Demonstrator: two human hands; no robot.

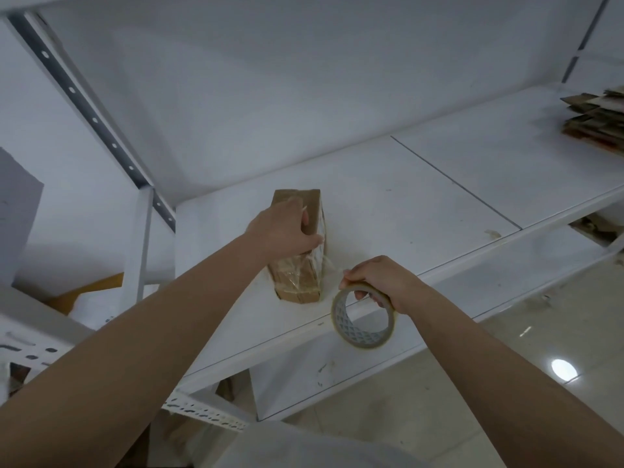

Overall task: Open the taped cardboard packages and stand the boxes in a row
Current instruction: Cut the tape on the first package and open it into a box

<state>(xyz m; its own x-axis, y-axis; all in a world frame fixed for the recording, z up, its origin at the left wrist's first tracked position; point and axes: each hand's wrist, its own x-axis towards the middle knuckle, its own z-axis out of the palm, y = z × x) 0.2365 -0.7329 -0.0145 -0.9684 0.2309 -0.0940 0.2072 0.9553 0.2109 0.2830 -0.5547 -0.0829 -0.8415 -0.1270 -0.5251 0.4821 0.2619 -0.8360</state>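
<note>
At the left of the white shelf point(388, 184), the cardboard package point(300, 244) is stood on end and is gripped from above by the left hand point(282, 231), fingers curled over its top edge and thumb on the near face. Clear tape is seen wrinkled around its lower half, and a strand appears to be stretched from it toward the right. There, the tape roll point(364, 317) is held by the right hand point(378, 282), fingers hooked through the core and thumb pinched on the rim. For this step, the package is best kept pressed firmly down, so that the strand can be drawn taut without tipping it. Far right, flattened cardboard point(596, 118) is stacked.
</note>
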